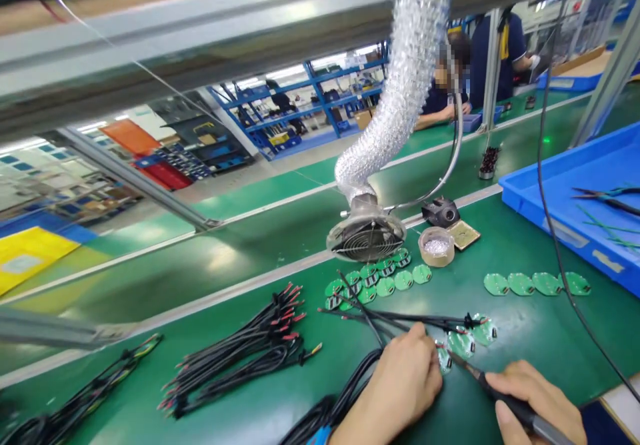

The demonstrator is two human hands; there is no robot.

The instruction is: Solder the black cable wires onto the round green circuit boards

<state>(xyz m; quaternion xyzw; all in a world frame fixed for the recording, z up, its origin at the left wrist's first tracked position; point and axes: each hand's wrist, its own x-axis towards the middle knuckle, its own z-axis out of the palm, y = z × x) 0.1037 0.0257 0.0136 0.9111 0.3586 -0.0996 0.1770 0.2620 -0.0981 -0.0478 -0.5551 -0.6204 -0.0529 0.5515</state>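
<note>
My right hand (537,395) is closed around a soldering iron (517,405), its tip pointing left at a small green circuit board (445,360). Close to that board, my left hand (407,372) is closed in a pinch on a black cable, with a bit of red wire showing past the fingers; the fingertips are mostly hidden. Two more green boards (461,342) lie just behind, with black cable ends (430,318) reaching to them. A looped bundle of black cables (357,382) runs beside my left wrist.
A fume extractor hood (367,237) on a silver duct hangs over rows of green boards (385,286). Behind them stand a solder tin (437,248) and an iron stand (441,212). Cable bundles (240,348) lie left, a blue tray (565,222) right. A dark cord (547,198) hangs at right; co-workers sit beyond.
</note>
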